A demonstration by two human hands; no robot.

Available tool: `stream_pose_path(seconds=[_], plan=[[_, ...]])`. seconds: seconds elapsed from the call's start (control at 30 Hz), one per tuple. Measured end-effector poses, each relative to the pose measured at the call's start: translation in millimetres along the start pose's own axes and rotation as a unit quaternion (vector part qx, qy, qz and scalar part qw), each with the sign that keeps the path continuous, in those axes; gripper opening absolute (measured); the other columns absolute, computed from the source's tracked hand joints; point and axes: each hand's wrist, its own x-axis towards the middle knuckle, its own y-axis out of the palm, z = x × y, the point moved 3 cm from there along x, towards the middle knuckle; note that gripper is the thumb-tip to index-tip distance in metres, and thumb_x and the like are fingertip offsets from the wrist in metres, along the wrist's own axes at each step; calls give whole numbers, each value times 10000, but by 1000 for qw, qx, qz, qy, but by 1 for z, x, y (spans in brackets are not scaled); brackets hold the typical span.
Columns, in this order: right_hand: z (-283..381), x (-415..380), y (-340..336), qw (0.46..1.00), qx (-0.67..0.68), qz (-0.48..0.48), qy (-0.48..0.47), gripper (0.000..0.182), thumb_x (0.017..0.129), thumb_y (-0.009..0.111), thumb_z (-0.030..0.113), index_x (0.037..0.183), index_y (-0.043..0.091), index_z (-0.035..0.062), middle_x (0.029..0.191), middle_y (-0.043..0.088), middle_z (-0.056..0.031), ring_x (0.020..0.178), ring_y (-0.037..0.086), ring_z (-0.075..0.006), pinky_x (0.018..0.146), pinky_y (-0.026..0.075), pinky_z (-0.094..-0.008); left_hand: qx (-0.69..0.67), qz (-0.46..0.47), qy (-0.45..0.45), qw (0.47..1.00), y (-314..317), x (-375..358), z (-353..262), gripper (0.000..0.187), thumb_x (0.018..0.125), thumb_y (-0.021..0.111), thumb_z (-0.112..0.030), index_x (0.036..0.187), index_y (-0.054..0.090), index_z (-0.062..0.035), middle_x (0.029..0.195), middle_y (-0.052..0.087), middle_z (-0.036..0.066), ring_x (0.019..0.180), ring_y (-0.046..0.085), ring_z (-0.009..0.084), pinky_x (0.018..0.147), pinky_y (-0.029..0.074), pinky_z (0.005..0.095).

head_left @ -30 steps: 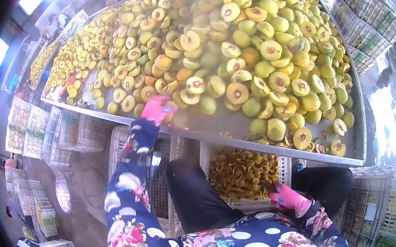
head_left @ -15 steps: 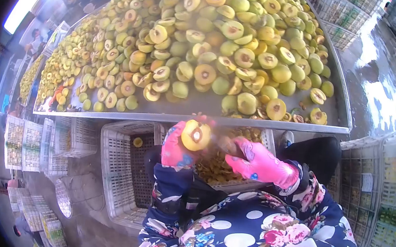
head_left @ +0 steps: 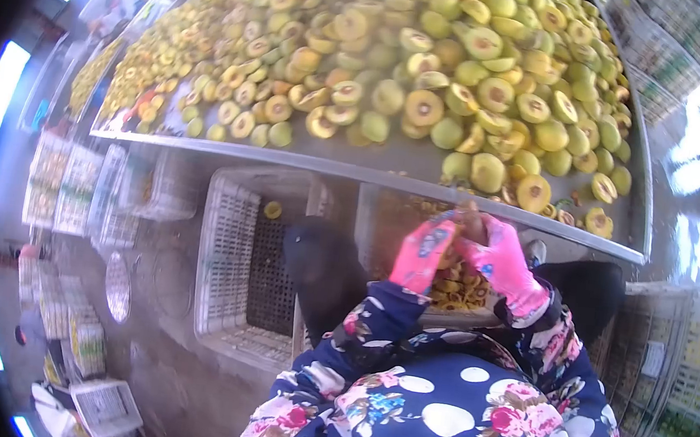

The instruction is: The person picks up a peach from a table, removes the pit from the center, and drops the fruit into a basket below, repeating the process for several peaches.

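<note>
Left hand (head_left: 421,251) moved in beside right hand (head_left: 501,260), over cut pieces (head_left: 460,291); both curled, contents too blurred to tell. Halved fruit (head_left: 423,108) lay heaped on table (head_left: 288,160) beyond; work apparently two-handed.

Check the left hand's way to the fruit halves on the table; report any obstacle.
The table's metal front rim runs between the left hand and the fruit halves. It looks low enough to reach over; nothing else visible blocks.
</note>
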Motion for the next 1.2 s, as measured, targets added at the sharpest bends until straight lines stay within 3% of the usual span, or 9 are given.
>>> stream_pose_path(seconds=[0.17, 0.27, 0.37, 0.43, 0.53, 0.67, 0.7, 0.77, 1.2], plan=[[18, 0, 9, 987, 119, 31, 102, 258, 756, 608, 113, 970, 571, -28, 690, 594, -34, 453, 506, -74, 404, 382, -185, -65, -46, 21, 997, 13, -5, -2, 252, 885, 548, -173, 1093, 569, -32, 875, 611, 14, 638, 482, 28, 593, 405, 155], [4, 0, 9, 988, 76, 41, 125, 203, 738, 610, 115, 895, 581, -11, 668, 586, -31, 444, 498, -74, 395, 381, -185, -152, -64, -52, 985, 16, -11, 11, 226, 876, 550, -135, 1069, 576, -20, 852, 611, 23, 661, 505, 41, 600, 409, 156], [22, -24, 15, 970, 109, 154, 154, 131, 761, 625, 117, 841, 599, 17, 640, 547, 11, 484, 482, -64, 435, 372, -195, 41, -155, 131, 978, -6, 6, 31, 211, 867, 548, -132, 1044, 582, -21, 844, 615, 48, 686, 549, 75, 580, 435, 178], [32, -34, 17, 965, 109, 166, 170, 207, 764, 650, 156, 897, 572, 18, 636, 541, 6, 484, 480, -72, 449, 384, -209, -134, -91, 11, 987, -29, 13, 32, 290, 879, 501, -236, 1085, 542, -37, 926, 599, 101, 729, 575, 151, 567, 458, 246], [23, -35, 0, 986, -17, 92, 137, 316, 781, 652, 208, 990, 525, 8, 631, 531, -7, 491, 475, -81, 452, 388, -226, -476, 21, -197, 857, -38, -1, 3, 412, 892, 435, -364, 1129, 504, -34, 1034, 574, 164, 838, 592, 272, 631, 500, 366], [13, -44, 2, 972, -45, 146, 178, 295, 834, 575, 145, 1085, 477, 26, 709, 535, -4, 533, 462, -44, 469, 378, -193, -459, 3, -224, 860, -32, -5, -12, 425, 905, 408, -336, 1164, 488, -7, 1078, 560, 171, 961, 557, 307, 793, 477, 451], [14, -44, 4, 969, -126, 145, 158, 311, 833, 573, 168, 1087, 484, 13, 693, 556, -40, 540, 499, -89, 495, 412, -242, -449, 3, -220, 866, -30, -5, -12, 425, 906, 402, -336, 1169, 488, -12, 1071, 568, 167, 963, 559, 303, 803, 476, 448], [23, -45, 9, 968, -217, 122, 44, 365, 825, 570, 272, 991, 469, -37, 735, 573, -240, 689, 578, -392, 588, 447, -408, -433, 7, -211, 877, -23, -5, -12, 425, 909, 397, -336, 1166, 488, -10, 1066, 570, 167, 964, 558, 299, 817, 470, 444], [1, -46, 17, 977, -198, 77, -25, 267, 819, 543, 187, 919, 435, -37, 754, 554, -271, 754, 553, -443, 604, 441, -436, -347, 3, -156, 925, -7, -7, -6, 376, 929, 432, -293, 1113, 501, 28, 982, 587, 155, 888, 581, 248, 784, 488, 348]])
